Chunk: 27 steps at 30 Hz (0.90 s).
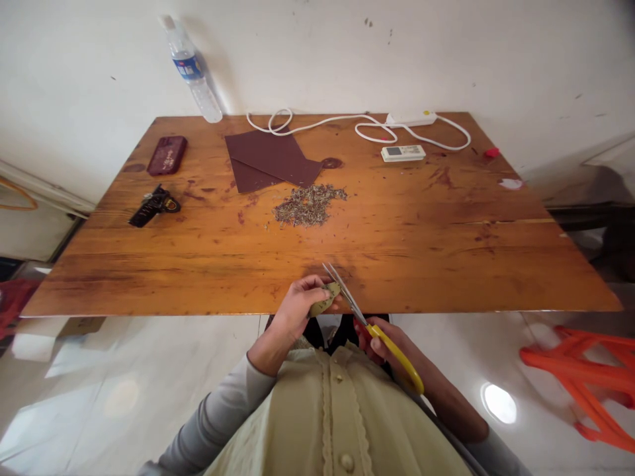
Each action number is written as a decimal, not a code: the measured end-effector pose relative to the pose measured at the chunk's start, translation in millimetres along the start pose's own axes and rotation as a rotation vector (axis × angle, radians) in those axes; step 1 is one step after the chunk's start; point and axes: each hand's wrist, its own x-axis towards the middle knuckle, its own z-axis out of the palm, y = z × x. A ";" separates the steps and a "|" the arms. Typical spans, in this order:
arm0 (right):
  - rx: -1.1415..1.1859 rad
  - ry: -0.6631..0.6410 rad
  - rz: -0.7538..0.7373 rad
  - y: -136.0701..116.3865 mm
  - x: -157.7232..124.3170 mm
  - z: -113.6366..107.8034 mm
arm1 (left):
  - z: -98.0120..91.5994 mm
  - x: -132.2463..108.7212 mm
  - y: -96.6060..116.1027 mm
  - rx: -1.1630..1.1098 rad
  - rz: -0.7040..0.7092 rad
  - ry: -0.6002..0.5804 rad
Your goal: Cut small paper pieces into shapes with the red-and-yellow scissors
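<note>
**Scissors and scrap at the near edge**

Scissors with yellow handles sit in my right hand, fingers closed through and around the loops. The blades point up and to the left over the table, tips slightly parted. My left hand is just beside them, thumb and fingers pinched on a small olive scrap. The scrap touches the blades near their middle; whether it lies between them I cannot tell. Both hands hover close together at the table's near edge, right in front of my chest, and the scrap is held in the air just above the wood.

Farther out, around the middle of the table, lies a pile of small grey-green bits, well apart from my hands. Behind it are two brown sheets, overlapping and lying flat. To the left are a dark red case and, nearer to me, a black clip. A bottle stands at the far left corner by the wall. Along the far edge a white cable loops toward a power strip, with a remote just in front of it. On the floor to my right there is an orange stool.
</note>
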 end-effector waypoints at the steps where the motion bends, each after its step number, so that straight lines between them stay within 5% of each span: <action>1: 0.028 0.015 -0.001 1.4 1.0 3.2 | 0.2 -0.1 -0.5 -0.006 0.014 0.005; 6: 0.091 0.105 0.006 -0.4 1.7 21.2 | 2.4 -0.3 -4.5 -0.034 0.073 0.040; 11: 0.174 0.029 -0.038 1.0 0.9 33.0 | 5.5 -2.8 -8.9 -0.028 0.111 0.064; 17: 0.047 0.009 -0.156 11.4 4.5 28.7 | 5.7 -3.5 -9.8 -0.018 0.108 0.108; 27: -0.067 0.074 -0.110 7.0 5.2 26.0 | 4.8 -3.6 -10.5 -0.008 0.107 0.123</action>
